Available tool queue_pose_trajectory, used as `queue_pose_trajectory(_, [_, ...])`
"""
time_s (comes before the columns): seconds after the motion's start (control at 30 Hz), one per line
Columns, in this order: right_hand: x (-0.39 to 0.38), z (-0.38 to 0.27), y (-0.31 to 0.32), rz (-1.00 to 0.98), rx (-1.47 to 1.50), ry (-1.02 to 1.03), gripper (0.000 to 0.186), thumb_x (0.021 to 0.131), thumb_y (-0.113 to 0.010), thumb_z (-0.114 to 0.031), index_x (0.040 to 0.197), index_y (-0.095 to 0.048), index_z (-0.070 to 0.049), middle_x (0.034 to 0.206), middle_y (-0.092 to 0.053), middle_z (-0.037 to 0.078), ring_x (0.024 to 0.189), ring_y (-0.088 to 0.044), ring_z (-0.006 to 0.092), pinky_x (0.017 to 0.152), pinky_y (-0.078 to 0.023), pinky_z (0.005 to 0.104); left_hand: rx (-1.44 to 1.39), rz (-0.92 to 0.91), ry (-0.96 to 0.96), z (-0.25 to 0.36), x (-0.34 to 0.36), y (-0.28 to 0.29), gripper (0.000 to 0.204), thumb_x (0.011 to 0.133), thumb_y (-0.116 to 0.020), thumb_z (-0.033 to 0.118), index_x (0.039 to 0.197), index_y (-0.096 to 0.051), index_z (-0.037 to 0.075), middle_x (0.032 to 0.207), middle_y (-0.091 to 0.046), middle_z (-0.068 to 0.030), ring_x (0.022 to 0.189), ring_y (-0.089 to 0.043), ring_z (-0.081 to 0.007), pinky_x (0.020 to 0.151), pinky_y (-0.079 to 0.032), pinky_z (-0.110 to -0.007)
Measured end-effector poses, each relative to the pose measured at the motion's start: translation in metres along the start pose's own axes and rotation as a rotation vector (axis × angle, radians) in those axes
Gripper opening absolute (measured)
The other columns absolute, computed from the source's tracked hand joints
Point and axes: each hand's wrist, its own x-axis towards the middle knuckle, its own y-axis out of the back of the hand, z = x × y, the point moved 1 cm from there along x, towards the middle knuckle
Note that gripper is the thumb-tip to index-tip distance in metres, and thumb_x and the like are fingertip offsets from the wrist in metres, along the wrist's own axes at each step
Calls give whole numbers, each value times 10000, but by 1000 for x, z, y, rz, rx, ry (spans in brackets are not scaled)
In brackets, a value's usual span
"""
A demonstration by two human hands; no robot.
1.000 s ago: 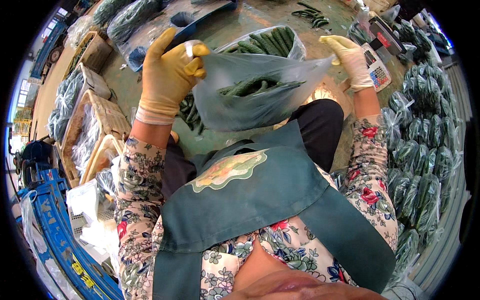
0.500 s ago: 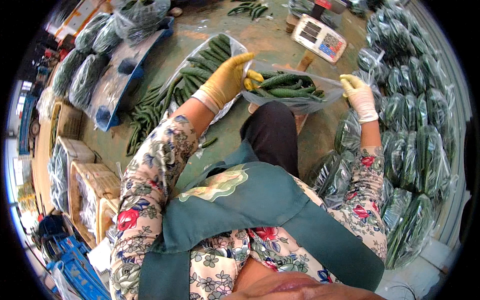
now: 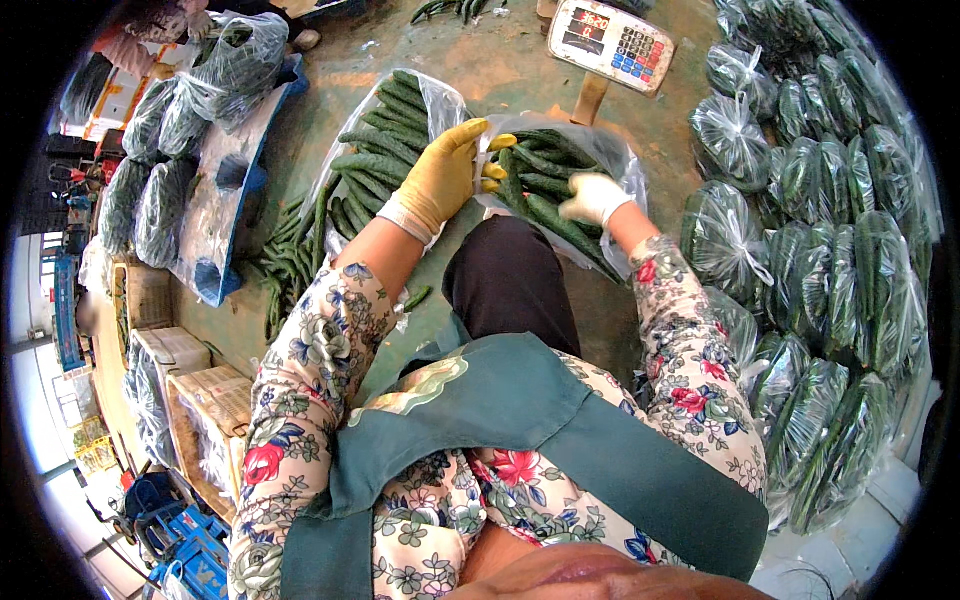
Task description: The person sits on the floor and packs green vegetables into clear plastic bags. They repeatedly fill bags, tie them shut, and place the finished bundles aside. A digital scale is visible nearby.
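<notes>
My left hand [image 3: 440, 178], in a yellow glove, grips the left end of a clear plastic bag [image 3: 634, 180] that lies spread under a pile of cucumbers [image 3: 545, 165]. My right hand [image 3: 592, 198], in a paler glove, is down at the right side of that pile. Its fingers are curled on a long cucumber [image 3: 565, 226] at the near edge; the fingertips are partly hidden. To the left of my left hand, a plastic-lined crate [image 3: 447, 106] holds many more cucumbers [image 3: 385, 145].
Loose cucumbers [image 3: 290, 250] lie left of the crate. A digital scale [image 3: 612, 42] stands beyond the pile. Bagged cucumbers [image 3: 840, 260] are stacked along the right. At left are a blue pallet [image 3: 215, 215] with bags, foam boxes [image 3: 210, 395], and another person's sleeve [image 3: 125, 42].
My right hand has let go of the bag's right end and moved left and down onto the cucumbers. The stretched bag has slackened. My left hand keeps its place at the left end.
</notes>
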Motion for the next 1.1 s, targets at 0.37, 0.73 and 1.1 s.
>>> queue_pose_trajectory(0.37, [9,37,-16,36,-69,-15,304,706,-673,-258,903,-725,-32,937,-693,235,927,-673,379,848,-541,431,-145,-42,-31,29,10,21,547,984,-424,442,1301,-519,6,1332,-566,-239,834,-651,-295,780,-518,-387])
queue_pose_trajectory(0.73, [68,108,1,-11,-119,-364,583,668,-775,-283,1181,-660,-32,1141,-667,240,1067,-649,365,936,-504,445,-144,6,-2,42,15,35,512,1003,-395,432,1220,-541,-8,1314,-554,-280,857,-614,-314,801,-488,-385])
queue_pose_trajectory(1.1, [-38,82,139,395,-272,-375,509,657,-775,-344,1068,-690,-56,1057,-697,217,1013,-668,368,880,-532,450,107,-1,-326,61,23,8,509,967,-503,446,1275,-543,43,1243,-605,-253,908,-611,-302,849,-471,-433])
